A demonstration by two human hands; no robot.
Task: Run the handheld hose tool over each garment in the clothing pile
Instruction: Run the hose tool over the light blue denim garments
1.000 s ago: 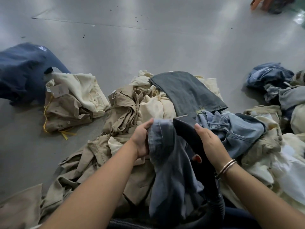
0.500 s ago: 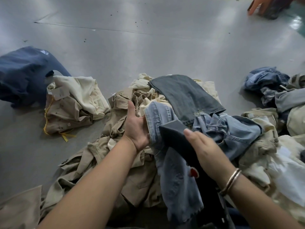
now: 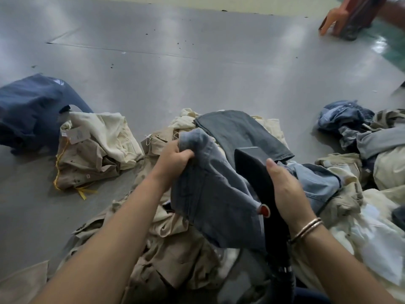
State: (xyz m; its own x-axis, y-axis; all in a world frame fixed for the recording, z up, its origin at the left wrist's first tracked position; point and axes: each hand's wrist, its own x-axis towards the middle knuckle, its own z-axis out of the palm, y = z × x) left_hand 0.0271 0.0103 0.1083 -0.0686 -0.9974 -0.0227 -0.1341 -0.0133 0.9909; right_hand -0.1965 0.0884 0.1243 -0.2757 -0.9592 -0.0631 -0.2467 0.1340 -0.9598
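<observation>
half a second ago the left hand [image 3: 175, 159] lay flat and open against the blue jeans [image 3: 210, 194]; now its fingers are curled tight into a fistful of denim near the top edge, and the cloth hangs bunched and lifted off the clothing pile [image 3: 175, 249]. the black hose tool [image 3: 254, 170] has slid back up too, its flat head once more standing above the fabric instead of lying low across it. that reads as one pass over this garment finished and the jeans being regripped for another stroke or a turn (which of the two i can't say).

the left forearm reaches in from the lower left, wrist bent slightly down, knuckles up. the right hand [image 3: 287, 189], bangles at the wrist, wraps the tool's body from the right side, thumb along its edge, the red button showing just below the palm. the hands are near each other but not touching, the denim and tool between them. the hose runs down toward the bottom of the view.

the gray trousers [image 3: 238, 130] lie just behind, and the beige clothes underneath look untouched by this pass, so plenty of the pile is probably left.
</observation>
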